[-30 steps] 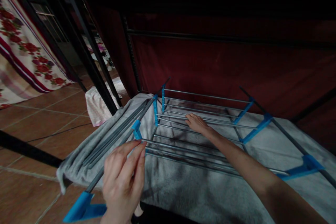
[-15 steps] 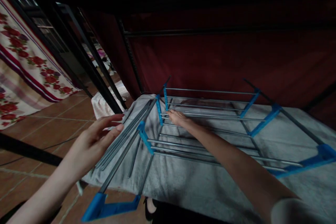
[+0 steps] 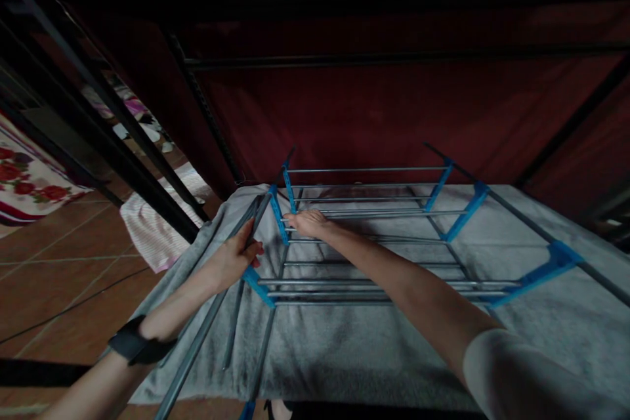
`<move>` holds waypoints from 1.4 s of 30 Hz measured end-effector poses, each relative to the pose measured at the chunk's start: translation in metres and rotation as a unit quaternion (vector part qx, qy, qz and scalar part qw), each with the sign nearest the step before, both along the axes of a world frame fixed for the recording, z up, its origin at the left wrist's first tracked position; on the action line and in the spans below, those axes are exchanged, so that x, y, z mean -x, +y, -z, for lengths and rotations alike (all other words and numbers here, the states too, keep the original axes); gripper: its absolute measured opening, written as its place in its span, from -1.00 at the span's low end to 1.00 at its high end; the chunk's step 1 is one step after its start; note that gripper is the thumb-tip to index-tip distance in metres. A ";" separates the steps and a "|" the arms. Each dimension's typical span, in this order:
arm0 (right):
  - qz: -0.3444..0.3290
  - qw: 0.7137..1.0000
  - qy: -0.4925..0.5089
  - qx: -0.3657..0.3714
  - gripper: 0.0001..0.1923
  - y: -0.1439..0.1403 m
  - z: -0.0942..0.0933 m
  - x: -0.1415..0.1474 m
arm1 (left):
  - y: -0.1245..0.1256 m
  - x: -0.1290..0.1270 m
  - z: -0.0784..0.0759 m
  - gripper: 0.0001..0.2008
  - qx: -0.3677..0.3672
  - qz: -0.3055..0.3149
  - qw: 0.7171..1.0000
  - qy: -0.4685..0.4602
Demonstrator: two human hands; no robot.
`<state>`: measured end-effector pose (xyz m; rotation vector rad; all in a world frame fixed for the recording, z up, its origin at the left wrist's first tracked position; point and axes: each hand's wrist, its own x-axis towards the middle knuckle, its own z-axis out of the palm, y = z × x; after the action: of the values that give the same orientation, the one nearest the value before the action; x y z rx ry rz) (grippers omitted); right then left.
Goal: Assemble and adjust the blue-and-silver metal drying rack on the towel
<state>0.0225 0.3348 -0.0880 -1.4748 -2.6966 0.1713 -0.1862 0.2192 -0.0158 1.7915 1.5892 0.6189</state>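
The grey metal rod rack with blue plastic connectors (image 3: 364, 236) lies on a grey blanket (image 3: 354, 348). The left hand (image 3: 235, 261), open half a second ago, now grips loose grey rods (image 3: 256, 213); the right hand (image 3: 308, 222) rests, fingers curled, on a rack rod.

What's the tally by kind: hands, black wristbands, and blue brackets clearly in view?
Hands: 2 (left hand gripping a grey rod, right hand)
Black wristbands: 1
Blue brackets: 6, three a side; bottom-edge blue sliver uncounted
Total: 9
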 end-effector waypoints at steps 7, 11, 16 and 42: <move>0.006 1.000 0.006 0.012 -0.51 0.009 -0.005 0.001 | -0.007 -0.006 -0.006 -0.19 -0.025 0.000 0.999 0.021; 0.014 1.000 0.008 0.023 -0.51 0.016 -0.005 0.001 | -0.009 -0.007 -0.007 -0.21 -0.026 0.001 0.999 0.028; 0.023 0.999 0.015 0.030 -0.51 0.019 -0.007 0.002 | -0.010 -0.009 -0.007 -0.29 -0.025 0.004 1.000 -0.009; 0.019 0.999 0.024 0.026 -0.55 0.015 -0.014 0.003 | -0.012 -0.008 -0.010 -0.31 -0.041 0.015 0.999 -0.010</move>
<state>0.0196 0.3495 -0.0741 -1.5144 -2.6430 0.2735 -0.1777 0.2076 -0.0059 1.8600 1.5409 0.6952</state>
